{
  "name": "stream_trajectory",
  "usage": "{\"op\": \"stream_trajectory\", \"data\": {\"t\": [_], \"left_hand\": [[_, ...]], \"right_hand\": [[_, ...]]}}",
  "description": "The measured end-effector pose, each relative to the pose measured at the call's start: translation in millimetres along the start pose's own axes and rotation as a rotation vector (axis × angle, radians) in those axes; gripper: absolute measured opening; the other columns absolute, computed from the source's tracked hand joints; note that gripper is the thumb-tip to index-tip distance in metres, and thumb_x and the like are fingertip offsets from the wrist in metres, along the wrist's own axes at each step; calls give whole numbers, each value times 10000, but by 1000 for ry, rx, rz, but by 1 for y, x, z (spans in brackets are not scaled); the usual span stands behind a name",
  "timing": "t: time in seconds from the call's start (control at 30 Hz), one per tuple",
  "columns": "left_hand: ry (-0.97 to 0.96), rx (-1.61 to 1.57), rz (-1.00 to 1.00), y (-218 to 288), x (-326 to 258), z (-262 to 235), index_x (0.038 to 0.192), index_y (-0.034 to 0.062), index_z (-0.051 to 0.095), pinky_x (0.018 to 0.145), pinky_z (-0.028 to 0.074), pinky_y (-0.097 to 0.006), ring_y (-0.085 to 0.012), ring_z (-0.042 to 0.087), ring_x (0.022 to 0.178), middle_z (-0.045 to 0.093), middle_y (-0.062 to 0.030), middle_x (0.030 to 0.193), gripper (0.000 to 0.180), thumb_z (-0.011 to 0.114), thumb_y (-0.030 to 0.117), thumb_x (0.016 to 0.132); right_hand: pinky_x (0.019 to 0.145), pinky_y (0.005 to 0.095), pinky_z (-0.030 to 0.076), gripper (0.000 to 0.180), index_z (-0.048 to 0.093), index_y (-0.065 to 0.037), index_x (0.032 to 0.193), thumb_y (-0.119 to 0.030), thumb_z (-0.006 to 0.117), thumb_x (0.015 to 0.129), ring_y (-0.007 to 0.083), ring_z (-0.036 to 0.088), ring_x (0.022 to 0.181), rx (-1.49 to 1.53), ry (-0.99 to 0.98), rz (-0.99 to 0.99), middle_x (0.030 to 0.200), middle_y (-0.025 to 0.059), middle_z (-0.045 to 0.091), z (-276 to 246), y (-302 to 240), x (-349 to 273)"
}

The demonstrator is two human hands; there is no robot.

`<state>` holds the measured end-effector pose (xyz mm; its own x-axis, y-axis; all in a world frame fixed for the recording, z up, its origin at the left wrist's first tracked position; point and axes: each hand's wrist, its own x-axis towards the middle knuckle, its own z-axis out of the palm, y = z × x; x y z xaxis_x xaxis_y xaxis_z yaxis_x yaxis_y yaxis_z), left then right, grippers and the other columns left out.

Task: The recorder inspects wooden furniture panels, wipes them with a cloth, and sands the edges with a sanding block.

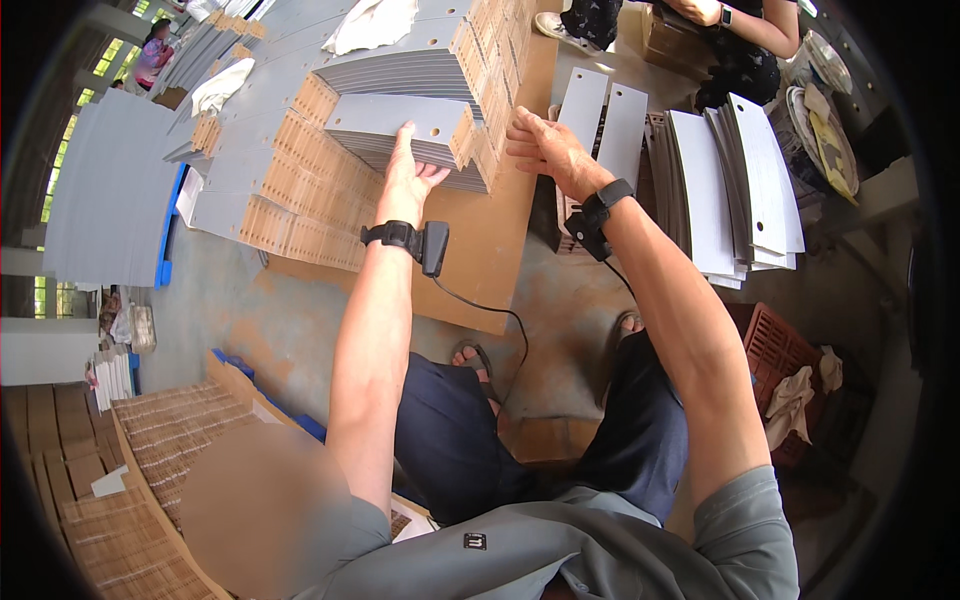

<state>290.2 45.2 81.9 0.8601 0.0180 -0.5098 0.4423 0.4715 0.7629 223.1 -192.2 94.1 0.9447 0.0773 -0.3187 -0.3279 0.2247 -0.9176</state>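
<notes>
At twelve o'clock, a stack of grey cardboard sheets is being squared: left hand pressed flat on top, fingers extended; right hand open against its brown flap edge. A firmer two-sided grasp is judged necessary next

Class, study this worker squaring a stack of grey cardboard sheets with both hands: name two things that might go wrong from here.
1. The left hand lies flat on the top grey sheet and the right hand presses the stack's tabbed brown edge; an uneven push might fan the sheets out of line.
2. A cable hangs from the wrist device and may snag on the brown board under the stack.
</notes>
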Motion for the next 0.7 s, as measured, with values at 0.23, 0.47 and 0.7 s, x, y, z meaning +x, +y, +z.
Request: {"op": "stream_trajectory", "data": {"t": [0.23, 0.47, 0.7], "left_hand": [[75, -61, -66, 10, -1, -26, 1487, -7, 223, 1132, 325, -565, -337, 359, 1369, 342, -215, 1456, 1068, 832, 450, 737], [-75, 88, -21, -5, -97, -35, 1476, 46, 318, 1121, 379, -520, -314, 437, 1322, 441, -150, 1416, 911, 763, 478, 808], [-384, 354, 227, -66, -186, -74, 1527, 16, 234, 1132, 342, -442, -255, 402, 1351, 385, -153, 1484, 973, 731, 518, 858]], "right_hand": [[1058, 439, 454, 772, 441, 54, 1445, -565, 494, 987, 331, 536, 1281, -67, -31, -63, 1423, 245, 507, -2, -10, -7], [1128, 478, 381, 1034, 387, 44, 1487, -762, 542, 858, 359, 451, 1367, -374, -175, -95, 1456, 261, 468, 10, -16, -27], [1081, 471, 405, 1088, 433, 23, 1453, -739, 715, 730, 312, 476, 1321, -320, -515, -47, 1381, 232, 527, 60, -8, -86]]}}
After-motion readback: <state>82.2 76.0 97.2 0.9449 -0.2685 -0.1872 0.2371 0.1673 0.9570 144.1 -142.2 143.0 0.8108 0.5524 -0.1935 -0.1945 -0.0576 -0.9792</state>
